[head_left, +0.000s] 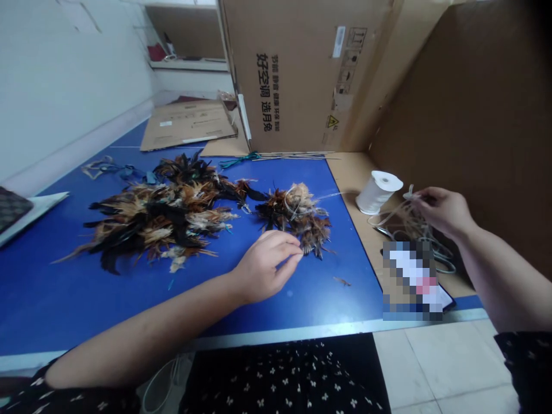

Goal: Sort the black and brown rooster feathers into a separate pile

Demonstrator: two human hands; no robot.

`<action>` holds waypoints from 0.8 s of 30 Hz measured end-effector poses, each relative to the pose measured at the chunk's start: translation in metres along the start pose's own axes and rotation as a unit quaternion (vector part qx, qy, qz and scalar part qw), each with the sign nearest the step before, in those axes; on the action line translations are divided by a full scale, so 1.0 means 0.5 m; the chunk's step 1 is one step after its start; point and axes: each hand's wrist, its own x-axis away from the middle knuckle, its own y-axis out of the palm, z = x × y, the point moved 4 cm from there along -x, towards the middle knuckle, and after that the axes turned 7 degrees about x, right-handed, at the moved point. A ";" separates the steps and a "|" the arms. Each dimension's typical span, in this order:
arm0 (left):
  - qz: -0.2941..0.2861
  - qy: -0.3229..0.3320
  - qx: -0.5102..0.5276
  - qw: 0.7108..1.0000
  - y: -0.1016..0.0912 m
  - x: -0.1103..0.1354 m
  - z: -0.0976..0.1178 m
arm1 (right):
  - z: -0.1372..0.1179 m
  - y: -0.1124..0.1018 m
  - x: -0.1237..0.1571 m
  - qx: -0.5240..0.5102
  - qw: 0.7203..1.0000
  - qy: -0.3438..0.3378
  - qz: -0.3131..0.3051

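Note:
My left hand [269, 265] is closed in a pinch at the near edge of a small bundle of brown and tan feathers [317, 230]. Whatever lies between its fingertips is too small to make out. A pale loop of string circles the tan part of the bundle. Over on the right, my right hand [444, 210] pinches a strand of whitish string [409, 195] above a loose tangle of it. Just left of that hand stands a white spool [379, 192]. A larger heap of black, brown and cream feathers [159, 215] spreads across the left side.
Large cardboard panels [302, 75] wall off the back and right of the blue table [267, 316]. A flat cardboard piece [190, 123] lies at the back left. Near the right front edge is a pixelated phone-like object [444, 299]. A loose feather [342, 281] lies nearby.

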 end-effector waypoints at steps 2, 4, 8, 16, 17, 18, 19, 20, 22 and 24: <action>0.019 -0.008 0.011 1.000 -0.009 0.009 -0.008 | -0.042 -0.025 0.031 -0.061 0.998 -0.025 0.010; 0.038 -0.021 0.032 0.999 -0.017 0.016 -0.016 | -0.093 -0.042 0.064 -0.111 0.992 -0.058 0.014; 0.076 -0.064 0.106 0.989 -0.026 0.019 -0.035 | -0.230 -0.045 0.137 -0.192 0.967 -0.164 0.012; 0.203 -0.246 0.265 0.910 -0.036 0.007 -0.136 | -0.492 0.128 0.251 -0.258 0.903 -0.340 -0.054; 0.203 -0.265 0.287 0.898 -0.038 0.005 -0.150 | -0.513 0.156 0.258 -0.279 0.893 -0.346 -0.068; 0.201 -0.281 0.301 0.889 -0.040 0.005 -0.163 | -0.530 0.183 0.263 -0.303 0.884 -0.347 -0.083; 0.197 -0.293 0.307 0.884 -0.044 0.005 -0.174 | -0.545 0.207 0.266 -0.327 0.875 -0.343 -0.097; 0.191 -0.301 0.310 0.881 -0.047 0.006 -0.182 | -0.556 0.227 0.268 -0.352 0.867 -0.336 -0.111; 0.175 -0.302 0.306 0.886 -0.056 0.009 -0.193 | -0.571 0.260 0.270 -0.397 0.851 -0.315 -0.137; 0.169 -0.282 0.286 0.900 -0.064 0.011 -0.199 | -0.574 0.281 0.271 -0.429 0.842 -0.287 -0.158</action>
